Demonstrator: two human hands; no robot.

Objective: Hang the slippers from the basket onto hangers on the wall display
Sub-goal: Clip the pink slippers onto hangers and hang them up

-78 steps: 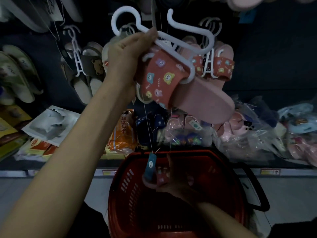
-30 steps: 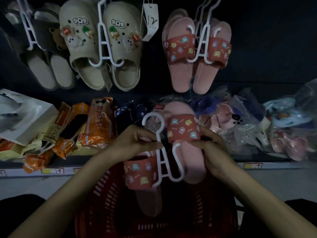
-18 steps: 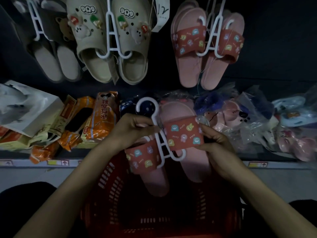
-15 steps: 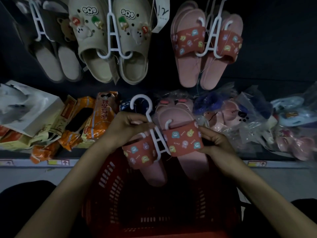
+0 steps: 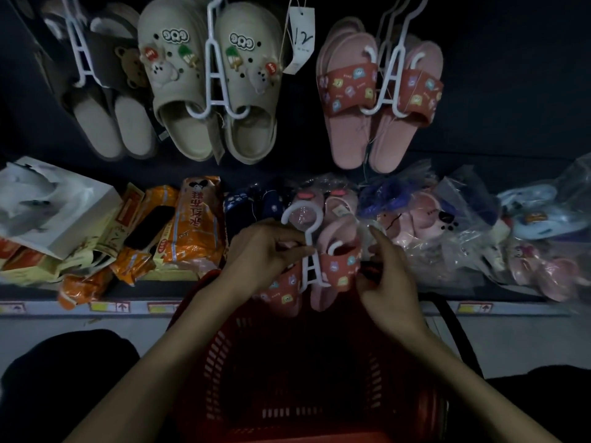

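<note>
A white plastic hanger [image 5: 309, 251] carries two pink slippers with red patterned straps, one on each arm, above the red basket [image 5: 224, 346]. My left hand [image 5: 265, 247] pinches the hanger's stem beside the left slipper [image 5: 281, 290]. My right hand [image 5: 387, 282] grips the right slipper [image 5: 340, 263] by the side of its strap. On the wall above, a matching pink pair [image 5: 380, 100] hangs on a white hanger.
Beige clogs [image 5: 208, 91] and a grey-brown pair [image 5: 105, 100] hang at the upper left, with a price tag [image 5: 300, 39] between pairs. The shelf holds orange packets [image 5: 192, 225], a white box [image 5: 51, 209] and bagged slippers [image 5: 447, 231]. The basket's inside is dark.
Since 2.6 s ago the hanger came down from overhead to just above the basket, and my right hand brought up the second slipper. In the last second both slippers rose slightly and closed together.
</note>
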